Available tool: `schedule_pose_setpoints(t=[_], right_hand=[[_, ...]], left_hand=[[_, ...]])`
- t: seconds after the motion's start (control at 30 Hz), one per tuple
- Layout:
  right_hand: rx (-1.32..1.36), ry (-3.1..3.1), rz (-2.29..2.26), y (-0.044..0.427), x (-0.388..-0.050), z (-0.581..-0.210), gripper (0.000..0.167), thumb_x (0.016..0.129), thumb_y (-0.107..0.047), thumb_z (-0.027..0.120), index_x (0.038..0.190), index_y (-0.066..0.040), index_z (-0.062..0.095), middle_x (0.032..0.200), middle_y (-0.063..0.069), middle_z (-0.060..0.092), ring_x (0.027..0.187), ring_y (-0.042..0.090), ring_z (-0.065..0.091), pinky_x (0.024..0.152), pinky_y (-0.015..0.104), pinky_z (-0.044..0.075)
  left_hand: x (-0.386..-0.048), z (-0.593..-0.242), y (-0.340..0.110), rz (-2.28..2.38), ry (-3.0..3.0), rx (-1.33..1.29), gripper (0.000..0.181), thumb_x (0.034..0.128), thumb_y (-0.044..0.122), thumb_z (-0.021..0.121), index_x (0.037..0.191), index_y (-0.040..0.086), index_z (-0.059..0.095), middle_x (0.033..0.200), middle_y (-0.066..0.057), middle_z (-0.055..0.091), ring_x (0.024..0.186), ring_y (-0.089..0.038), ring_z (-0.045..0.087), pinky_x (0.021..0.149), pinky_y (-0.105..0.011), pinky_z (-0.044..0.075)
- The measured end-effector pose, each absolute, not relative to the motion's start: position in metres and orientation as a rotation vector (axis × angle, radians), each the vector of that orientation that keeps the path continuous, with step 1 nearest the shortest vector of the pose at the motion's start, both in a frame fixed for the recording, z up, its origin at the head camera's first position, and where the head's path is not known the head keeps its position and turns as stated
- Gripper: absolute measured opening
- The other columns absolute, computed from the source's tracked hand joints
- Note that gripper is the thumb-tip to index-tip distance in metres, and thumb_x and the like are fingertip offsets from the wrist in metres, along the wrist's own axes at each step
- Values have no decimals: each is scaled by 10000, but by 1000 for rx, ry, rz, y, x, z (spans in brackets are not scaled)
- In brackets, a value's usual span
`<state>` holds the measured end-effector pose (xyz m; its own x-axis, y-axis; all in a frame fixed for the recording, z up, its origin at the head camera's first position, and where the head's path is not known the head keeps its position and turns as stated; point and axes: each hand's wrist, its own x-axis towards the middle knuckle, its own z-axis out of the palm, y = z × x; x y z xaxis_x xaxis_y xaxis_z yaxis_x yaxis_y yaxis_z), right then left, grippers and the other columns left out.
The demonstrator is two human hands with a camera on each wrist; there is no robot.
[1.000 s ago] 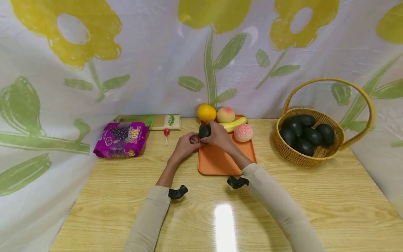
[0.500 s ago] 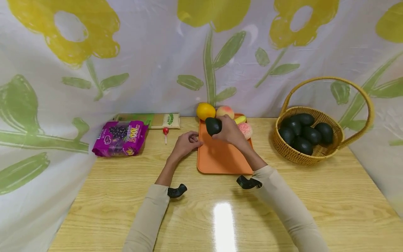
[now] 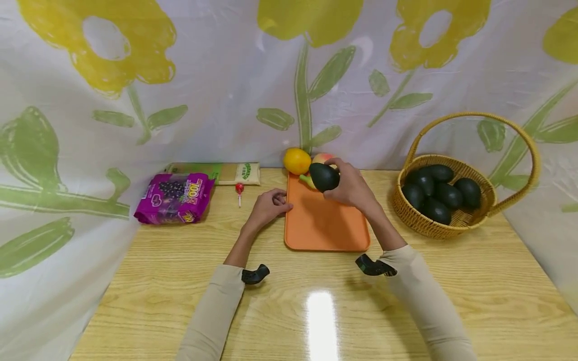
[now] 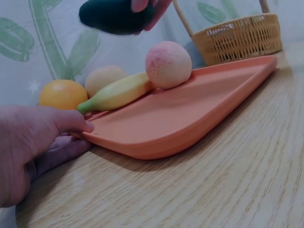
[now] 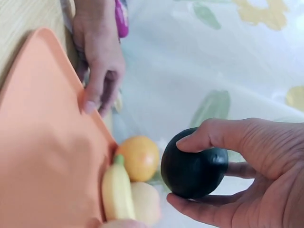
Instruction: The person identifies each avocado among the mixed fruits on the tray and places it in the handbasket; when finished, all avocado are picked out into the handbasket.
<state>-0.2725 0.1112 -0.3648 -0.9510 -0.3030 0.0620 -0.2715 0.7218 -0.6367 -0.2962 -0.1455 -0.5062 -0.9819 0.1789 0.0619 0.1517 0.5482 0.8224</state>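
My right hand (image 3: 354, 188) holds a dark green avocado (image 3: 322, 176) between thumb and fingers, raised over the orange tray (image 3: 327, 230). In the right wrist view the avocado (image 5: 192, 166) sits in the fingertips. At the tray's left edge my left hand (image 3: 265, 210) pinches the rim, its thumb on top, as the left wrist view shows. An orange (image 3: 297, 161), a peach (image 3: 322, 158) and a banana (image 4: 118, 92) lie at the tray's far end. Beside the banana is a pink-speckled peach (image 4: 167, 65), which the right hand hides in the head view.
A wicker basket (image 3: 429, 228) with a tall handle stands at the right, holding several avocados (image 3: 447, 195). To the left lie a purple snack bag (image 3: 173, 198), a red lollipop (image 3: 239, 189) and a flat green-and-tan packet (image 3: 226, 173). A flowered cloth hangs behind the table.
The right hand has carried the avocado rightward from the tray's left edge, beside the left hand, to above its far middle. My left hand stays at the rim.
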Motion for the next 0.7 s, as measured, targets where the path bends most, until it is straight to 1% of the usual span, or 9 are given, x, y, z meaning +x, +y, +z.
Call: schedule_pose_setpoints(t=[0.17,0.37,0.57,0.7], right_hand=[[-497,2883,-1057,133,-267,-356,766,775,-36,805,1442,-39,427,1464,277,533,1180,425,580,1016,556,497],[-461,2899,-1005,168,-258,-346,790,776,1,814,1418,23,354,1367,299,521,1155,439,555,1028,574,472],[-414,2965,-920,205,-250,-337,813,779,-6,806,1430,14,320,1393,310,482,1153,479,554,980,615,478],[-388,2995,-876,231,-246,-335,837,787,-43,805,1444,19,291,1373,332,481,1144,503,556,949,633,476]], left_hand=[[-295,-505,-145,1450,2738,294,505,926,275,792,1351,38,656,1070,-130,704,966,-252,670,965,-429,552],[-295,-505,-146,1456,2730,306,508,929,282,789,1355,39,654,1065,-124,702,956,-241,670,956,-419,555],[-295,-506,-147,1464,2730,302,509,930,283,790,1356,39,656,1057,-123,705,941,-229,672,966,-433,561],[-296,-506,-146,1473,2723,300,508,930,281,790,1357,42,656,1058,-121,705,934,-222,667,966,-434,564]])
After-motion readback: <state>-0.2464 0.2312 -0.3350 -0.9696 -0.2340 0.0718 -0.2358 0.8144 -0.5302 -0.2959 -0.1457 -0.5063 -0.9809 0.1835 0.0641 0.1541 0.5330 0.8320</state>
